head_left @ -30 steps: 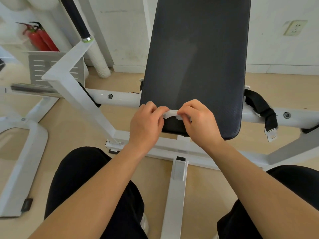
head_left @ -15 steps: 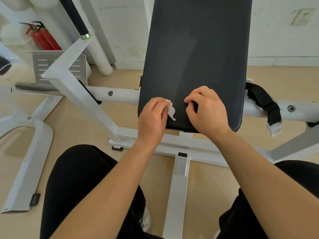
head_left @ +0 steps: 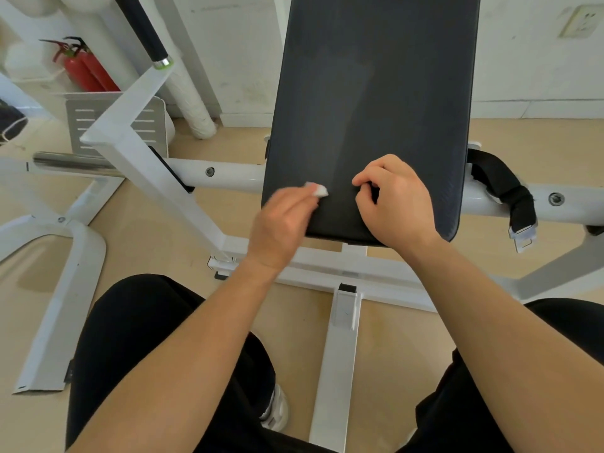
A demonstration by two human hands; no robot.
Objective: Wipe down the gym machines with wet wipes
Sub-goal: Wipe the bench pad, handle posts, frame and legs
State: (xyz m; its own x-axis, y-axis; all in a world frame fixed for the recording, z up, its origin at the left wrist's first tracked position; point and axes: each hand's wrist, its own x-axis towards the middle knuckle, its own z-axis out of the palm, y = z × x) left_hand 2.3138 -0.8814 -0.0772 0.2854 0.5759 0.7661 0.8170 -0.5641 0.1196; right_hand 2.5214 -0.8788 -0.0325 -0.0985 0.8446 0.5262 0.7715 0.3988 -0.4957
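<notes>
1. A small bunched wet wipe is pinched at the fingertips of the left hand, which is blurred by motion. The fingers of the right hand are curled inward, and nothing is seen held in them.
2. The wipe is held over the lower left part of the black bench pad, a little above its bottom edge. Whether it is pressed onto the pad cannot be told. The right hand is placed over the lower middle of the pad, apart from the wipe.
3. Wiping is judged to be barely begun. No clear wet trail is seen on the pad, only a faint sheen.
4. Most of the work is judged to be left: the rest of the pad, the white steel frame, the black foam handle at the upper left, and the black strap by the pad's right edge.
5. One second ago the wipe was held between both hands at the pad's bottom edge.
6. Half a second ago it was held by the left hand alone, with the right hand already off it.
7. Since then the wipe has been carried up and to the left across the pad, while the right hand has stayed curled in nearly the same place.
</notes>
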